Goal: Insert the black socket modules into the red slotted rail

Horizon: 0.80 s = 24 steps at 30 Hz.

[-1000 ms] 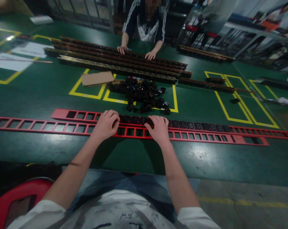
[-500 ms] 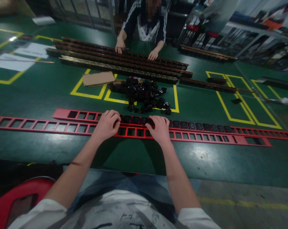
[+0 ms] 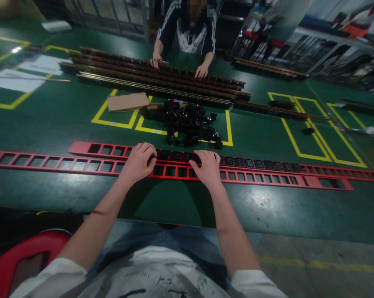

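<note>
Two long red slotted frames lie side by side across the bench. The far frame [image 3: 81, 147] has a row of black socket modules [image 3: 250, 163] set in its slots; the near frame [image 3: 258, 179] shows bare openings. My left hand [image 3: 139, 162] curls over the far frame at the left end of the black modules, its fingertips partly hidden. Farther right, my right hand [image 3: 207, 166] is bent over the same row, thumb and fingers closed around the far frame. Between my hands, several modules [image 3: 176, 155] stay visible. Beyond them lies a heap of loose black modules [image 3: 188, 120].
Brown cardboard [image 3: 128, 102] lies left of the heap. Long dark rails [image 3: 156, 87] stretch across the bench behind it, where a co-worker's hands [image 3: 202, 70] rest. Yellow tape [image 3: 294, 142] marks the green bench [image 3: 171, 203]. A red stool [image 3: 47, 244] stands at lower left.
My hands hold the same place on the far red frame. Across the bench, one of the co-worker's hands has shifted slightly to the right.
</note>
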Motion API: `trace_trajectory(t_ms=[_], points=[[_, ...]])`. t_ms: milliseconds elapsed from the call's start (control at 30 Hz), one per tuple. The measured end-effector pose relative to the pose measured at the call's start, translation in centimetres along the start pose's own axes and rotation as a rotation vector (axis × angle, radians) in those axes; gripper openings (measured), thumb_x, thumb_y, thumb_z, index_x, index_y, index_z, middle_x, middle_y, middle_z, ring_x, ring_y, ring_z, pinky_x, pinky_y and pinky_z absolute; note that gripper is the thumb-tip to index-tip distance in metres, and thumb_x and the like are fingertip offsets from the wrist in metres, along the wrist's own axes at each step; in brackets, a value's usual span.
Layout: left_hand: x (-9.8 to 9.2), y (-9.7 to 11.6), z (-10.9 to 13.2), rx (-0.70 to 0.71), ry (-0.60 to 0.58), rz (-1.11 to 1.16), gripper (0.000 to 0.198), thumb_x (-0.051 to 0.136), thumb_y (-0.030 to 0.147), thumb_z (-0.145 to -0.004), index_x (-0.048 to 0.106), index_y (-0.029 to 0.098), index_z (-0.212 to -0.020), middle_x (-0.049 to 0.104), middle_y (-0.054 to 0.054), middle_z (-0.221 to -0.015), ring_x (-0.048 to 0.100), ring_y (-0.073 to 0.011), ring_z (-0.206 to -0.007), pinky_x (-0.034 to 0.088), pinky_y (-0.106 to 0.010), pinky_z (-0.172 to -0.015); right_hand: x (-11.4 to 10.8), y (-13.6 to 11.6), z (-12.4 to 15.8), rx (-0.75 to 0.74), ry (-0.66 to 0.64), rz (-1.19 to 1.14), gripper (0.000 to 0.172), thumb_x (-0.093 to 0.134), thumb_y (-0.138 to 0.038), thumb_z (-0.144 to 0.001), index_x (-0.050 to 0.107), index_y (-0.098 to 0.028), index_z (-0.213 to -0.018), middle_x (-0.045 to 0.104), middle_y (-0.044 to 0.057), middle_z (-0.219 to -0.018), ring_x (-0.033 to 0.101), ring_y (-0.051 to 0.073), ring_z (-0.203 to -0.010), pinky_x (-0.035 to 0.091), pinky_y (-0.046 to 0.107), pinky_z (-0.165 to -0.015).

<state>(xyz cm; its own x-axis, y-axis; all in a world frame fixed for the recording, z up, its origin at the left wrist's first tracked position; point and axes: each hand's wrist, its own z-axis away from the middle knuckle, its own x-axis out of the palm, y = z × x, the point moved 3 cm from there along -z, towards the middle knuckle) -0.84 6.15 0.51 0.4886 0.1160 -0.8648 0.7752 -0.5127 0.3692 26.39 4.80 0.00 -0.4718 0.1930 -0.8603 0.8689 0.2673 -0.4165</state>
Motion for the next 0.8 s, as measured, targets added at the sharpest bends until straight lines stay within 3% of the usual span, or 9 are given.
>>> trace_trajectory(t_ms=[800], points=[[-0.11, 0.11, -0.07, -0.019, -0.01, 0.012, 0.006, 0.053, 0.016, -0.09, 0.056, 0.021, -0.091, 0.064, -0.011, -0.11, 0.055, -0.0286, -0.104, 0.047, -0.048, -0.092, 0.05, 0.02, -0.08, 0.007, -0.018, 0.015, 0.032, 0.055, -0.04, -0.1, 0.068, -0.023, -0.125, 0.071, 0.009, -0.126, 0.059, 0.028, -0.123, 0.031, 0.051, -0.111]])
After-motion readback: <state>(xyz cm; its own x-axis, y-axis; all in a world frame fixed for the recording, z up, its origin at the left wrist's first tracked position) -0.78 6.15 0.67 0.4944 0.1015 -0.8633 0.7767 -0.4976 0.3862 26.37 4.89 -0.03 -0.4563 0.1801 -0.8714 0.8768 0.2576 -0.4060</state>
